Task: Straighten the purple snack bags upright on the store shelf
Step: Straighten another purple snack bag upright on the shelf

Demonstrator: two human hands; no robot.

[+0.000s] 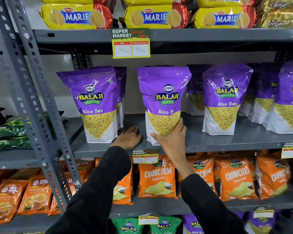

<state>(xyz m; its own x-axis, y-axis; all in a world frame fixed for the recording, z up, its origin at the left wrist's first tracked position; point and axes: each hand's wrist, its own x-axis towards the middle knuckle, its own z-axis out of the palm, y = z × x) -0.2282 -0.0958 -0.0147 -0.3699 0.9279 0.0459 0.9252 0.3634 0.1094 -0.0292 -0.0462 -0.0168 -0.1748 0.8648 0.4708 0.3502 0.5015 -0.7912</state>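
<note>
Several purple Balaji Aloo Sev bags stand on the grey middle shelf point(227, 141). My right hand point(172, 137) grips the bottom of the middle purple bag point(162, 92), which stands upright near the shelf's front edge. My left hand point(129, 136) lies flat, palm down, on the bare shelf between that bag and the left purple bag point(93, 98), holding nothing. Another purple bag point(225, 97) stands upright to the right, with more behind and further right, partly hidden.
Yellow Marie biscuit packs point(156, 16) fill the shelf above, with a price tag point(131, 43) hanging from its edge. Orange Crunchem bags point(157, 178) sit on the shelf below. A perforated grey upright point(34, 98) stands at the left.
</note>
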